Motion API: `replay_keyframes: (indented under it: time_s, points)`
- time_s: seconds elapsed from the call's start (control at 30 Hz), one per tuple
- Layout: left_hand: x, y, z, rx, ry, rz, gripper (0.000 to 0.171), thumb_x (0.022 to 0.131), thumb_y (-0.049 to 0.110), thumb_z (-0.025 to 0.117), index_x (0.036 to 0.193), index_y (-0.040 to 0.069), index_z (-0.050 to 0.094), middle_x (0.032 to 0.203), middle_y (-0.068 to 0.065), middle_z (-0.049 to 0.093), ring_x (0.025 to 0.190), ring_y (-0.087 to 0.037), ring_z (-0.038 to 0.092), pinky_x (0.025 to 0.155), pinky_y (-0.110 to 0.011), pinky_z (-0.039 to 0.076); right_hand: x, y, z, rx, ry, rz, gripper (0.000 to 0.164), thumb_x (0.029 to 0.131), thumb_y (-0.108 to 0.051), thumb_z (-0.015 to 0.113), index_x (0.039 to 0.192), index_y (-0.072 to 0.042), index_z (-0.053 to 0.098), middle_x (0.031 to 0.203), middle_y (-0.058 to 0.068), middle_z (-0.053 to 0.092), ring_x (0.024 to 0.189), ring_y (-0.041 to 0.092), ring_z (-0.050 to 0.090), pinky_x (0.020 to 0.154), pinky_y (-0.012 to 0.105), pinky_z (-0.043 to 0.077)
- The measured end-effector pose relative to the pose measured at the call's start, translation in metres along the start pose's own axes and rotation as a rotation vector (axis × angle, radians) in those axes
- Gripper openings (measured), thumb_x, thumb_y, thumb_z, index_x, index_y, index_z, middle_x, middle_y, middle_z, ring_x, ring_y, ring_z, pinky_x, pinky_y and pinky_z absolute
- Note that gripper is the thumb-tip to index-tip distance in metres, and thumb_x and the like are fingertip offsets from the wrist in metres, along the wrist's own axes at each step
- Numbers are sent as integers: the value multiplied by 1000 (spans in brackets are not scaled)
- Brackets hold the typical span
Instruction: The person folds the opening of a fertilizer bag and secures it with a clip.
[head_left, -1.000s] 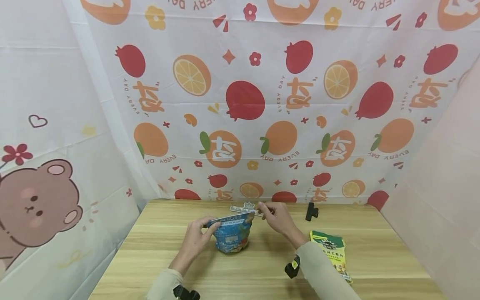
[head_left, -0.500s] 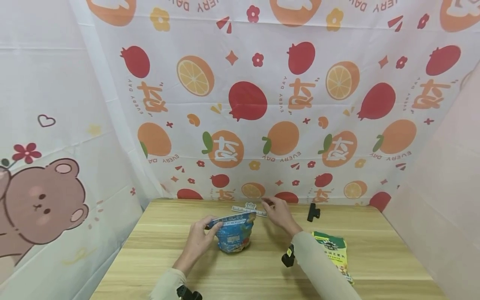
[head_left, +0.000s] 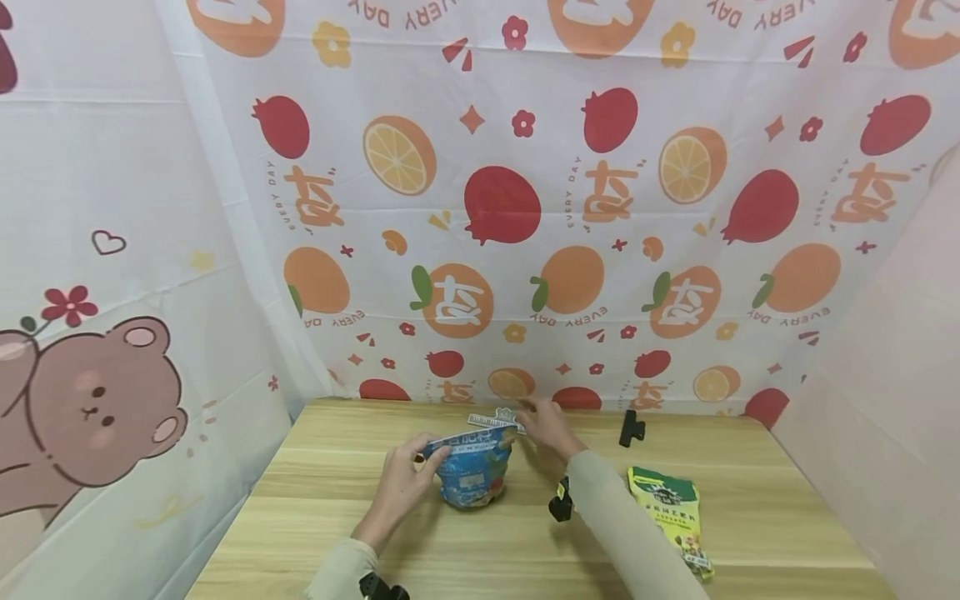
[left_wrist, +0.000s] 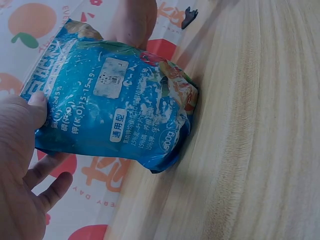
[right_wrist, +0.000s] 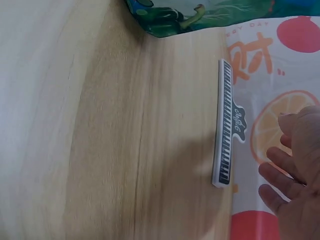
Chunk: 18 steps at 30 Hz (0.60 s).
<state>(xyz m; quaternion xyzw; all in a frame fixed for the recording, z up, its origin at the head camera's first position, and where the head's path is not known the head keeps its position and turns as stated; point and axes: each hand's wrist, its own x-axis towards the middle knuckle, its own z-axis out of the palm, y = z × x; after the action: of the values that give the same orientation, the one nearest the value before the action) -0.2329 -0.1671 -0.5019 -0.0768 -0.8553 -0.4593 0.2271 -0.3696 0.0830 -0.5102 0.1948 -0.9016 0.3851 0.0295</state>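
A blue fertilizer bag (head_left: 472, 479) stands on the table with its top edge tilted. My left hand (head_left: 408, 479) pinches the top edge near its left corner; in the left wrist view the thumb (left_wrist: 38, 107) presses the printed front. Behind the bag lies a white sealing clip (right_wrist: 225, 125) with a piano-key pattern and a small dark handle. My right hand (head_left: 549, 429) hovers near the clip and hides its right end in the head view. In the right wrist view its fingers (right_wrist: 280, 180) are loosely bent, apart from the clip, and hold nothing.
A yellow and green packet (head_left: 671, 517) lies on the table to the right, beside my right sleeve. A black clip (head_left: 632, 428) sits near the back edge. The wooden table (head_left: 300, 500) meets a fruit-printed cloth (head_left: 615, 208) behind.
My right hand drew away from the bag's right top corner, then came back left toward the clip. My left hand keeps its pinch on the bag. The head view has shifted slightly.
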Motion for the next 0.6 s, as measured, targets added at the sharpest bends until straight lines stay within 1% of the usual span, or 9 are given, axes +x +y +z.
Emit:
replay_keyframes:
  time_s: [0.03, 0.07, 0.23, 0.27, 0.3, 0.4, 0.5, 0.53, 0.6]
  points:
    - [0, 0, 0, -2, 0, -3, 9, 93, 14, 74, 91, 22, 74, 90, 8, 77, 83, -4, 65, 76, -21, 53, 1, -1, 1, 4, -8, 3, 39, 101, -14, 61, 136, 3, 59, 132, 22, 67, 123, 39, 63, 103, 53, 52]
    - [0, 0, 0, -5, 0, -5, 9, 93, 14, 74, 91, 22, 74, 90, 8, 77, 83, -4, 65, 76, -22, 53, 1, -2, 2, 13, -18, 5, 40, 101, -13, 60, 138, 3, 58, 133, 23, 66, 119, 41, 65, 102, 54, 53]
    - [0, 1, 0, -12, -1, -14, 9, 93, 14, 73, 91, 23, 74, 88, 8, 77, 81, -4, 64, 75, -21, 52, 4, -1, 12, -7, -67, -2, 43, 103, -11, 57, 145, 1, 52, 142, 22, 60, 127, 40, 61, 108, 54, 48]
    - [-1, 1, 0, -13, 1, -16, 9, 93, 14, 73, 91, 23, 74, 88, 8, 77, 81, -4, 63, 74, -21, 51, 4, -1, 14, -11, -70, -2, 45, 103, -10, 57, 146, 0, 51, 143, 22, 60, 130, 39, 60, 110, 54, 47]
    - [-1, 1, -1, -7, 3, -10, 9, 93, 14, 73, 91, 22, 74, 88, 8, 77, 81, -4, 63, 73, -21, 51, 5, -1, 16, -22, -65, -15, 45, 103, -9, 58, 146, 0, 50, 144, 22, 59, 136, 39, 55, 112, 54, 45]
    - [-2, 1, -1, -3, 6, -7, 8, 93, 15, 74, 90, 22, 74, 88, 7, 77, 81, -4, 63, 72, -21, 51, 6, 1, 21, -48, -49, -24, 48, 101, -6, 60, 147, 0, 49, 147, 21, 57, 139, 38, 51, 114, 55, 42]
    - [-2, 2, -2, 0, 4, -6, 6, 93, 15, 74, 91, 21, 74, 89, 7, 77, 82, -4, 64, 74, -22, 52, 6, 3, 26, -61, -26, -46, 48, 98, 2, 59, 145, 2, 51, 142, 24, 59, 133, 40, 56, 111, 55, 46]
    - [-2, 2, -2, -5, 3, -16, 7, 93, 16, 74, 91, 22, 74, 89, 7, 77, 82, -4, 64, 74, -22, 52, 6, 4, 28, -62, -26, -42, 49, 97, 5, 58, 145, 1, 52, 139, 23, 62, 130, 38, 58, 109, 53, 48]
    - [-3, 2, -2, -5, 4, -23, 8, 93, 15, 74, 91, 22, 74, 89, 8, 77, 82, -4, 64, 74, -21, 52, 7, 5, 32, -55, -25, -51, 51, 91, 11, 59, 140, 0, 56, 131, 22, 66, 123, 37, 62, 106, 52, 50]
